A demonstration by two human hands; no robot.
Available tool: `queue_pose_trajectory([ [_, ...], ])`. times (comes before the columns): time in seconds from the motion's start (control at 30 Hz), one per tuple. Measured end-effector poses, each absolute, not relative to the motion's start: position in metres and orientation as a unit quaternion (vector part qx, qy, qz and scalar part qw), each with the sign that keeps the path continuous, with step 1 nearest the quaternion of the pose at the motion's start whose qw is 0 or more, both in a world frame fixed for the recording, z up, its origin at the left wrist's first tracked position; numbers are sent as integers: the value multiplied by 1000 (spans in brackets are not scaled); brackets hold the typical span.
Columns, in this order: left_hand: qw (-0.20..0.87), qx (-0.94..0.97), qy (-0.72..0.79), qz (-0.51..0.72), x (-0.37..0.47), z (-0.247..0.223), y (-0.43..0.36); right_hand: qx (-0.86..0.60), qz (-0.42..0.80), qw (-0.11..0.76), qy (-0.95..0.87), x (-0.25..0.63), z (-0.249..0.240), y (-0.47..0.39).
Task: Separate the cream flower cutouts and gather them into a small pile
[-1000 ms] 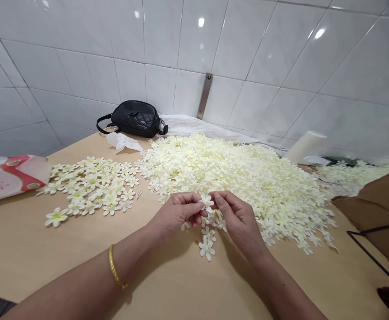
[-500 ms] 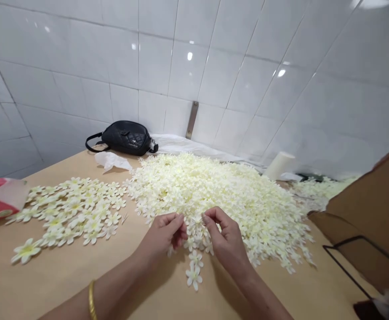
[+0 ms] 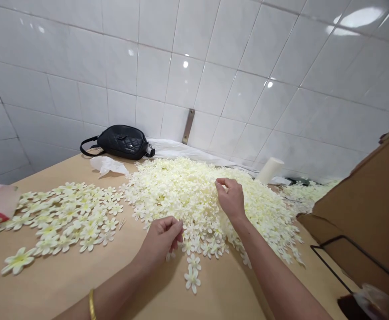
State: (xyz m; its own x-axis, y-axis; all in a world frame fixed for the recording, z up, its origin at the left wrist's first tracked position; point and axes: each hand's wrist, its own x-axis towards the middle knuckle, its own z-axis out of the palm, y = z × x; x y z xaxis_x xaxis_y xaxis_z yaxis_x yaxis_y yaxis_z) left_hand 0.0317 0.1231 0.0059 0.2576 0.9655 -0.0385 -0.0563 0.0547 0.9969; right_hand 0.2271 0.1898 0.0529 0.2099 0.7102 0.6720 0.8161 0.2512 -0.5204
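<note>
A big heap of small pale-yellow artificial flowers spreads over the table in front of me. At the heap's near edge is my left hand, its thumb and fingers pinched together. Whatever lies in that pinch is too small or hidden to name. My right hand is over the right part of the heap, thumb and fingertips drawn together. I cannot make out anything between them. Two loose flowers lie on the tabletop just in front of the heap, between my forearms.
Larger white flowers with yellow centres are spread out on the left. Behind them sit a crumpled tissue and a black quilted bag. A white roll stands behind the heap. A cardboard box borders the right side.
My right hand has left its place beside the left hand and moved forward over the heap. My left hand stays pinched at the near edge. The view has shifted slightly.
</note>
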Motion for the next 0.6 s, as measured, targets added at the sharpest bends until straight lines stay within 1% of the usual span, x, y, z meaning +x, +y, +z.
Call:
queue_pose_trajectory([
  [0.1, 558, 534, 451, 447, 30, 7, 120, -614, -47, 460, -640, 226, 44, 154],
  [0.2, 563, 538, 427, 460, 31, 7, 121, -595, -40, 415, -687, 222, 33, 111],
  [0.33, 574, 547, 409, 452, 33, 6, 121, -573, 50, 347, -741, 210, 20, 65],
  [0.47, 562, 558, 406, 457, 32, 8, 120, -557, 106, 303, -765, 194, 13, 43],
  [0.6, 552, 567, 400, 462, 31, 7, 121, -559, 100, 291, -770, 188, 8, 43],
])
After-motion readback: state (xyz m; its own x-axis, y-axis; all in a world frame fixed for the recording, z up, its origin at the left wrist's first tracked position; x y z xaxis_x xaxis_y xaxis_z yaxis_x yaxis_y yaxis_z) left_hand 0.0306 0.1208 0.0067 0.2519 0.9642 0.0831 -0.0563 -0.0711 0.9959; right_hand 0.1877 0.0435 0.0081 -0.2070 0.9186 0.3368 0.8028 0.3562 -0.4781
